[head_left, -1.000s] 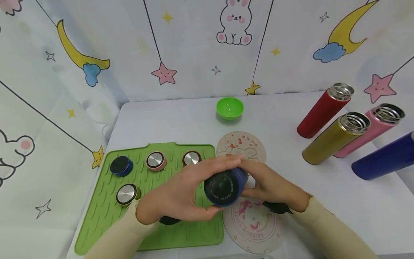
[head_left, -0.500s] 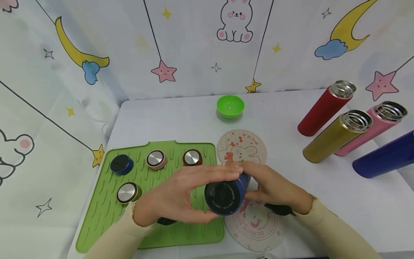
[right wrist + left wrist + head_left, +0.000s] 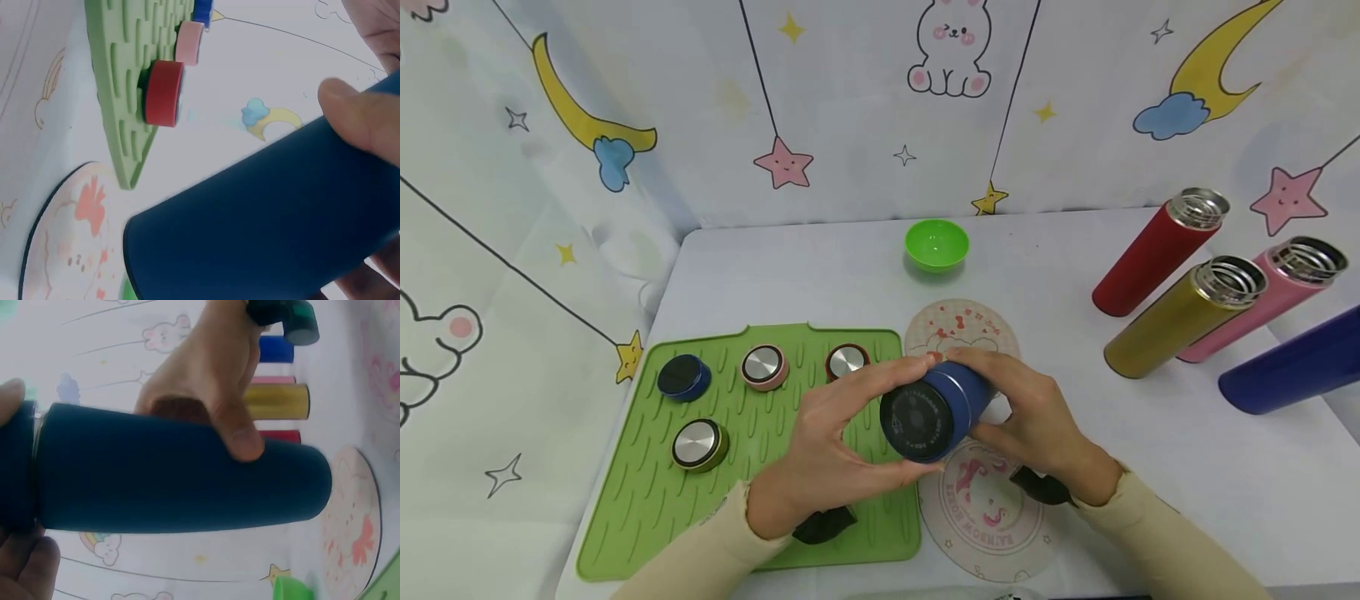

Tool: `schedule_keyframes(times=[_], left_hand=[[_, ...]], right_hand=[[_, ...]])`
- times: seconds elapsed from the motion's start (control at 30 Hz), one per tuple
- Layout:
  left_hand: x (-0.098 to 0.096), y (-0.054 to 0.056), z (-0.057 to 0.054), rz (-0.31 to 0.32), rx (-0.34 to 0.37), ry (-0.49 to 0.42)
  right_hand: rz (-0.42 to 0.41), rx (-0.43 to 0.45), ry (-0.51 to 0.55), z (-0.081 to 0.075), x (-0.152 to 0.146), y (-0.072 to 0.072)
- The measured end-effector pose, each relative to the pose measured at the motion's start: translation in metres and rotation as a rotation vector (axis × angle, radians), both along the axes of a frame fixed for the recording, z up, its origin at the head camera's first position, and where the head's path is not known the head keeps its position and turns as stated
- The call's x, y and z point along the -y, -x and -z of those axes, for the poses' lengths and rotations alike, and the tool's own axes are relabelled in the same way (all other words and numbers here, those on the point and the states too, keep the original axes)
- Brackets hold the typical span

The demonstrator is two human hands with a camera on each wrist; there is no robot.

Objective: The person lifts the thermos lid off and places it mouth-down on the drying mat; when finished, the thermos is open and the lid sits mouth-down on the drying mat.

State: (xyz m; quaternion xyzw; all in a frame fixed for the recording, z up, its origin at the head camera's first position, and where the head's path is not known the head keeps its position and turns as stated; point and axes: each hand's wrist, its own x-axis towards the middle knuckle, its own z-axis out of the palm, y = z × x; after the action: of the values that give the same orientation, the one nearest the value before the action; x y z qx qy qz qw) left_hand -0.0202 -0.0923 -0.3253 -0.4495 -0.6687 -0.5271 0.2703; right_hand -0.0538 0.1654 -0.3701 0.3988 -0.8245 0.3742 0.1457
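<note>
Both hands hold a blue thermos bottle [image 3: 973,390] with its cap end toward the head camera. My left hand [image 3: 820,450] curves round the cap [image 3: 917,421], thumb below and fingers above. In the left wrist view, the fingertips touch the cap at the left edge, and a thin seam separates cap and body. My right hand [image 3: 1030,417] grips the body [image 3: 169,469] farther along, its thumb lying across it. The bottle's base [image 3: 134,250] points away from me in the head view and is hidden there.
A green mat [image 3: 752,533] carries blue [image 3: 683,377], pink [image 3: 764,367], red [image 3: 847,362] and gold [image 3: 700,445] lids. Uncapped red [image 3: 1150,258], gold [image 3: 1180,321], pink [image 3: 1262,304] and blue [image 3: 1292,362] bottles stand right. Round mats [image 3: 992,533] and a green bowl [image 3: 937,247] are nearby.
The bottle's cap end has risen in view and turned, showing more of its side. My left hand has shifted right, its thumb now farther under the cap. The right hand still holds the body.
</note>
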Motion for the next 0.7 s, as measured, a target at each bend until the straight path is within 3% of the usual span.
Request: schedule_keyframes(times=[0.17,0.27,0.43,0.53,0.7], left_hand=[[0.000,0.000,0.002,-0.001,0.012,0.005],[0.003,0.003,-0.002,0.069,0.009,0.063],[0.010,0.006,-0.014,0.255,0.010,0.222],[0.011,0.005,-0.022,0.342,0.013,0.321],[0.011,0.002,-0.029,0.375,-0.044,0.428]], right_hand=[[-0.022,-0.010,0.037,0.002,0.001,0.001],[-0.105,0.059,0.066,0.003,-0.001,0.004],[-0.287,0.231,0.074,0.004,-0.006,0.009],[-0.393,0.278,0.062,0.004,-0.005,0.011],[-0.515,0.250,0.097,0.004,0.003,0.012]])
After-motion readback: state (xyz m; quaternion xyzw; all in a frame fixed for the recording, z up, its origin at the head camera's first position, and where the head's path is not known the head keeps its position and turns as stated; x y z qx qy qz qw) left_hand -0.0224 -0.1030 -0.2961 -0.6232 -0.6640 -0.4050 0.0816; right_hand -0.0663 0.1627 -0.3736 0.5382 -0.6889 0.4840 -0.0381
